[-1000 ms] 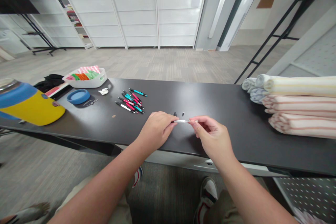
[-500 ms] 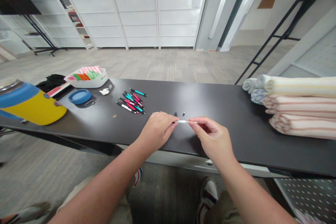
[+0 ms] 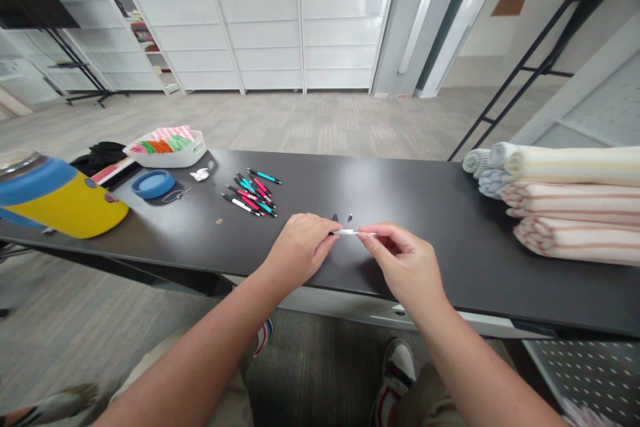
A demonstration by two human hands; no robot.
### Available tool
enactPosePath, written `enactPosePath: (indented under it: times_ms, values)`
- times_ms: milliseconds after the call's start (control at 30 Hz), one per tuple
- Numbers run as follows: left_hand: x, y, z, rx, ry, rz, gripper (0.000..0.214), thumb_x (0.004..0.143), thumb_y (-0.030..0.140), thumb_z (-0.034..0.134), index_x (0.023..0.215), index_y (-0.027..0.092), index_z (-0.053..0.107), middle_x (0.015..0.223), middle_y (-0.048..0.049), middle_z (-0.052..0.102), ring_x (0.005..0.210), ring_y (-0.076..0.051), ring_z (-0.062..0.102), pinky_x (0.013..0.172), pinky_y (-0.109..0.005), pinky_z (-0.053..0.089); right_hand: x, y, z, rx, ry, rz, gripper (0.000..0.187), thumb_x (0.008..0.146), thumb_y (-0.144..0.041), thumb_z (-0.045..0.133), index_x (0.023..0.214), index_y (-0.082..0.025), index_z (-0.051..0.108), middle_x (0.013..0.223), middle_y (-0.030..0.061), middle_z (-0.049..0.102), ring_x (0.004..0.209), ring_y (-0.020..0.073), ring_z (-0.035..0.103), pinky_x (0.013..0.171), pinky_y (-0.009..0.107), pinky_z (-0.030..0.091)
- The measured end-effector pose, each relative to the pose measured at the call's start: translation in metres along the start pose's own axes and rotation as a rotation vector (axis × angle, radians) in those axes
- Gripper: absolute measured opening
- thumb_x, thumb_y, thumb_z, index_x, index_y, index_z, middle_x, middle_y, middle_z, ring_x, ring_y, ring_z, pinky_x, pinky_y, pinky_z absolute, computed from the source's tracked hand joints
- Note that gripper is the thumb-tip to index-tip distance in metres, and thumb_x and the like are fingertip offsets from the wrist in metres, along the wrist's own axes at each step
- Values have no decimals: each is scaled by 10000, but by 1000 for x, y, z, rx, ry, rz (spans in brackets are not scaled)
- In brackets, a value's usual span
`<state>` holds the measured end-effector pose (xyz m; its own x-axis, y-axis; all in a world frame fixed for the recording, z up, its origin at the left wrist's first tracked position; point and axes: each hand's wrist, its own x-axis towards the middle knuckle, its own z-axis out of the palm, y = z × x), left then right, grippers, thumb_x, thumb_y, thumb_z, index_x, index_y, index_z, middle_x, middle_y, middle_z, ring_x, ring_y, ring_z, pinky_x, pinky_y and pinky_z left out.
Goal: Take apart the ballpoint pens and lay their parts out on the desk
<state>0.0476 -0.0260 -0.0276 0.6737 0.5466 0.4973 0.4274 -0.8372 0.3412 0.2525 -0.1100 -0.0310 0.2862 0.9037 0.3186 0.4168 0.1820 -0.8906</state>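
**Two hands pinching one thin white pen**

One long table (image 3: 450, 227) fills the middle of the view, its top flat, matt and near black, with a straight front edge. At its right end lies a stack of towels (image 3: 575, 207), soft and ribbed. They are folded into long rolls, cream on top and pink-striped below, with pale blue ones at the back. At the left end a rounded plastic container (image 3: 60, 203) lies on its side, glossy yellow with a blue band and a metal rim. Behind it stands a white plastic basket (image 3: 170, 150) with curved walls, holding flat pink, orange and green packets. Just in front of the basket sits a round blue lid (image 3: 153, 183), shallow and smooth. Right of the lid is a loose heap of pens (image 3: 253, 190), slim plastic sticks in pink, teal and white with black tips, crossing one another.

Both bare forearms reach up from below. The left hand (image 3: 300, 250) is curled palm down, knuckles up, with its fingertips closed on the left end of the white pen (image 3: 350, 232). The right hand (image 3: 405, 263) pinches the other end between thumb and forefinger, its other fingers tucked under. This pen is held level just above the table near its front edge. Just beyond it, two tiny black parts (image 3: 342, 217) lie on the table.
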Motion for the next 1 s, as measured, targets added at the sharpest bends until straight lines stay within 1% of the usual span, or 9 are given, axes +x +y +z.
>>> enactPosePath:
  times_ms: [133, 267, 500, 567, 633, 733, 833, 933, 1000]
  values:
    - [0, 0, 0, -2, 3, 5, 151, 1053, 282, 561, 1138, 220, 670, 1113, -51, 773, 1052, -225, 687, 957, -398, 466, 1, 1, 0, -8, -18, -14, 210, 923, -462, 744, 960, -267, 814, 819, 5, 764, 667, 161, 628, 615, 287, 466]
    - [1, 0, 1, -1, 8, 4, 134, 1048, 277, 574, 1115, 221, 675, 1102, -45, 776, 1048, -225, 695, 953, -398, 468, 3, 2, 1, -23, -47, -120, 141, 937, -391, 741, 953, -270, 811, 956, 21, 786, 778, 173, 681, 701, 296, 516]
    - [2, 1, 1, -3, 29, 6, 117, 1042, 263, 585, 1114, 221, 666, 1103, -37, 778, 1039, -222, 704, 951, -394, 478, 3, 1, 0, -58, -20, -239, 77, 945, -304, 745, 992, -285, 803, 942, 7, 779, 785, 155, 686, 694, 282, 527]
    - [1, 0, 2, 7, 25, -4, 119, 1038, 247, 588, 1126, 220, 663, 1108, -39, 777, 1040, -229, 706, 952, -401, 487, 0, 0, 0, -29, 17, -258, 62, 950, -288, 742, 986, -289, 793, 947, 7, 772, 813, 158, 694, 700, 280, 533]
    - [0, -1, 4, 6, 29, -38, 127, 1035, 225, 581, 1136, 218, 658, 1124, -48, 774, 1056, -235, 707, 963, -405, 499, -4, -1, 1, 64, 87, -259, 59, 971, -280, 715, 1001, -281, 765, 991, 15, 765, 778, 147, 685, 660, 275, 531]
    - [-1, -2, 3, -55, 52, -140, 181, 1020, 154, 553, 1164, 222, 640, 1184, -59, 757, 1107, -227, 705, 982, -382, 523, -7, -3, 4, 288, 265, -240, 49, 1012, -285, 654, 1028, -250, 685, 1080, 42, 759, 652, 115, 642, 560, 260, 502]
    - [-1, -3, -1, -176, 88, -215, 218, 1004, 119, 547, 1177, 229, 621, 1246, -48, 740, 1151, -200, 700, 998, -344, 540, -2, -4, 4, 444, 404, -171, 106, 1029, -337, 632, 1026, -234, 608, 1075, 61, 767, 582, 99, 608, 499, 240, 457]
    - [1, -3, -6, -251, 112, -245, 169, 1008, 150, 567, 1147, 228, 621, 1261, -44, 739, 1166, -190, 700, 1010, -333, 545, 5, -1, 3, 511, 445, -72, 188, 1019, -405, 642, 1025, -229, 574, 1061, 64, 767, 548, 86, 573, 461, 219, 411]
    - [3, -2, -8, -267, 122, -264, 148, 1008, 153, 568, 1126, 225, 620, 1261, -48, 741, 1179, -192, 698, 1007, -333, 549, 9, 1, 3, 520, 440, -35, 221, 1007, -430, 655, 1023, -226, 571, 1064, 64, 762, 540, 79, 557, 453, 213, 397]
